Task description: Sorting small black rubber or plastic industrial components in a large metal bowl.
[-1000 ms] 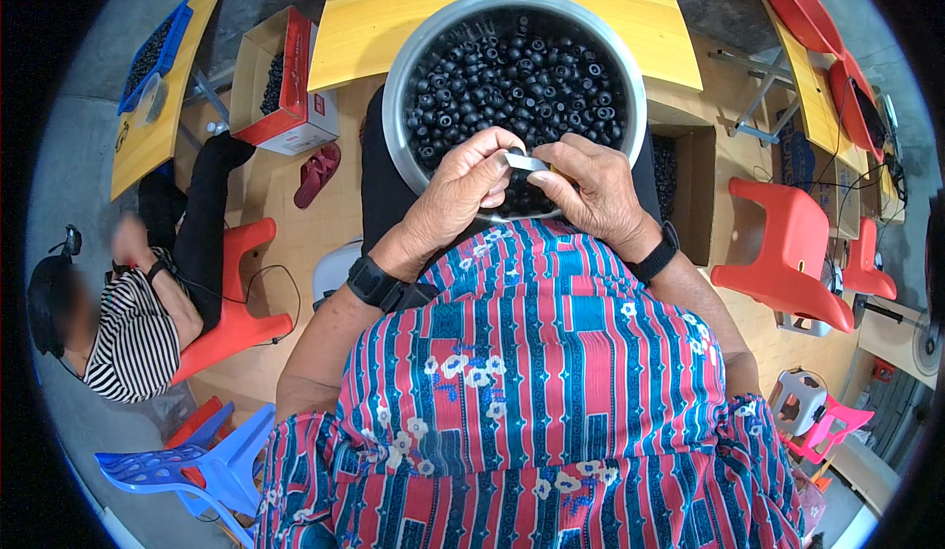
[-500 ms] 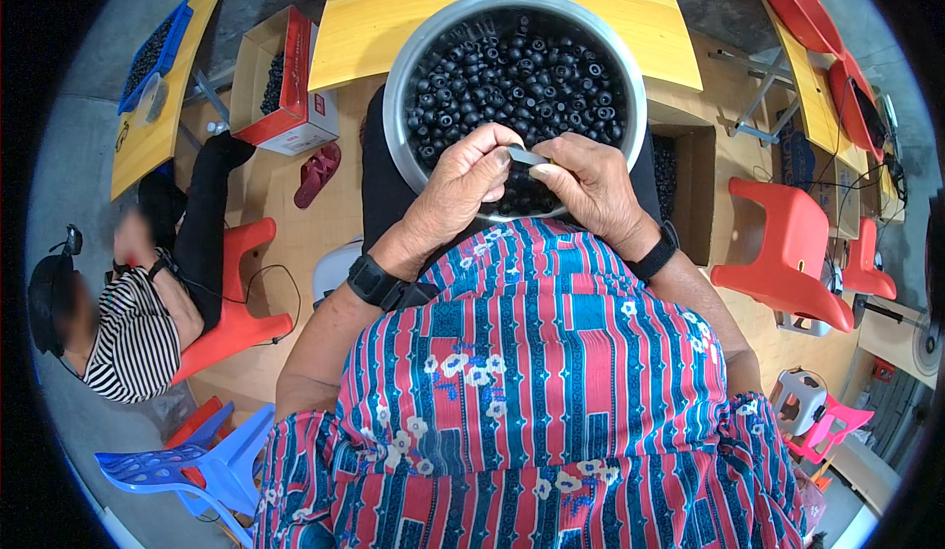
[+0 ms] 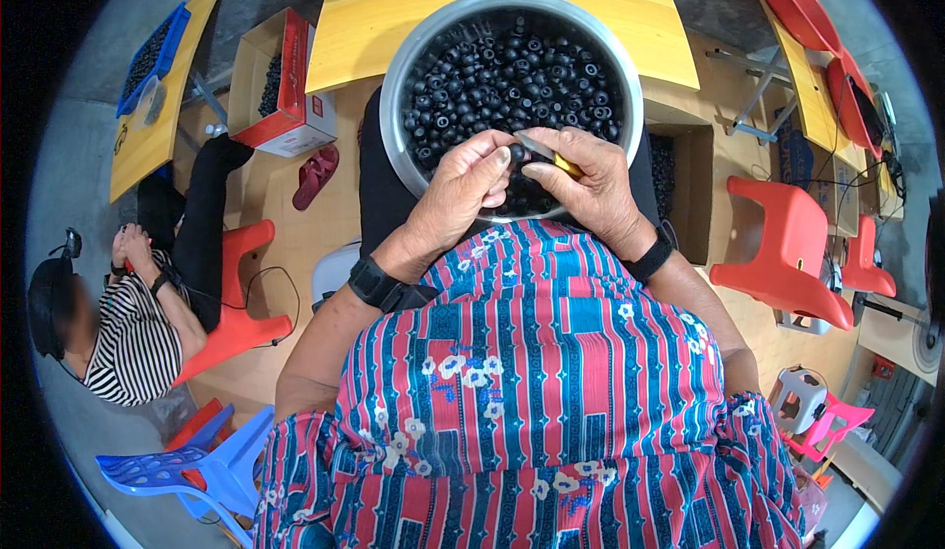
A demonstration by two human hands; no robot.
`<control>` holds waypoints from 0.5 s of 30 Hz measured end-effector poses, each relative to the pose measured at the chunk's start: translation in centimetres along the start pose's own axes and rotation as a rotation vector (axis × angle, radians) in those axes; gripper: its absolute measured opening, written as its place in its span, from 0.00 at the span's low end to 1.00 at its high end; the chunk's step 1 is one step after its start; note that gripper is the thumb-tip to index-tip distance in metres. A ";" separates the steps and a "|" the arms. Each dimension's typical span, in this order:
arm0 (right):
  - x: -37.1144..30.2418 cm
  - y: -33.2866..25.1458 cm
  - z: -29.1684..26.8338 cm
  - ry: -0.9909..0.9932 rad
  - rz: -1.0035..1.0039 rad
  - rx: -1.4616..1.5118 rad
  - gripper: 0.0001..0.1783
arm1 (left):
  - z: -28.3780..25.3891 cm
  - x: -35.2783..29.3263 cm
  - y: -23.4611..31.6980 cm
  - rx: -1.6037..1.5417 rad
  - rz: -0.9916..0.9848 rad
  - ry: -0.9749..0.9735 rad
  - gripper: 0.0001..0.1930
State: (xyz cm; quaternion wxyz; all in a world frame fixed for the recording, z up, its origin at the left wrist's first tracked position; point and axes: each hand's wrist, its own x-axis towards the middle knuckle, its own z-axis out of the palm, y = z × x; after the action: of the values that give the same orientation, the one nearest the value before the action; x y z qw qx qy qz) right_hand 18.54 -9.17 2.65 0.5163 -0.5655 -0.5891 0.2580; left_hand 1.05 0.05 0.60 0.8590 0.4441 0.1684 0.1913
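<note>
A wide metal basin (image 3: 392, 106) sits at my lap, holding a heap of small round black pieces (image 3: 522, 81), several with a ring-shaped hollow in them. Over the basin's near side, my left hand (image 3: 455, 187) pinches one black piece (image 3: 518, 153) between thumb and fingers. My right hand (image 3: 598, 183) is closed around a small knife (image 3: 567, 165) with a yellow handle. Its short grey blade points left, close above the held piece; whether it touches cannot be told. My two hands are almost together.
A yellow table (image 3: 364, 27) stands beyond the basin. To the left are an open carton (image 3: 285, 126), a red slipper (image 3: 316, 177) and a seated person (image 3: 138, 322) in a striped top. A red stool (image 3: 773, 244) and another carton (image 3: 699, 194) are on the right.
The blade has turned and moved off to the right of my left fingers, so the black piece and yellow handle now show. The seated person's hands have shifted slightly.
</note>
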 end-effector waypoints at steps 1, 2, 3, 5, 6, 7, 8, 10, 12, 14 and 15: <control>0.0 -0.2 -0.1 -0.014 -0.040 -0.066 0.19 | 0.0 0.0 0.0 -0.038 -0.010 -0.010 0.12; 0.0 -0.3 -0.2 -0.028 -0.079 -0.132 0.20 | 0.1 0.0 -0.1 -0.038 -0.010 -0.011 0.12; 0.0 -0.2 -0.2 -0.029 -0.079 -0.131 0.20 | 0.1 0.0 -0.3 -0.062 -0.007 0.012 0.12; 0.0 0.1 -0.1 -0.026 -0.150 -0.206 0.21 | 0.0 0.0 -0.6 -0.087 -0.004 0.034 0.12; 0.0 0.1 -0.1 -0.026 -0.150 -0.206 0.21 | -0.2 0.1 -0.7 -0.113 -0.005 0.030 0.12; 0.0 0.1 -0.1 -0.023 -0.160 -0.230 0.21 | -0.2 0.1 -0.8 -0.139 -0.006 0.025 0.11; -0.1 0.1 -0.1 -0.020 -0.170 -0.254 0.22 | -0.3 0.1 -0.8 -0.139 -0.005 0.026 0.11; -0.2 -0.3 -0.2 -0.030 -0.153 -0.277 0.21 | -0.3 0.1 -0.8 -0.159 -0.031 0.053 0.10; -0.2 -0.5 -0.2 -0.041 -0.137 -0.300 0.21 | -0.5 0.1 -1.0 -0.165 -0.028 0.060 0.10; -0.2 -0.5 -0.2 -0.042 -0.121 -0.297 0.22 | -0.6 0.1 -1.1 -0.170 -0.025 0.067 0.10; -0.2 -0.4 -0.1 -0.042 -0.121 -0.298 0.22 | -0.6 0.1 -1.2 -0.170 -0.022 0.065 0.10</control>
State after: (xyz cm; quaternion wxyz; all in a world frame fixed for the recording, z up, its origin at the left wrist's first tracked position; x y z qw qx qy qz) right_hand 18.45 -9.47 3.04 0.4288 -0.5939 -0.6645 0.1480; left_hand 1.08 -0.08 -0.72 0.8896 0.3614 0.1842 0.2098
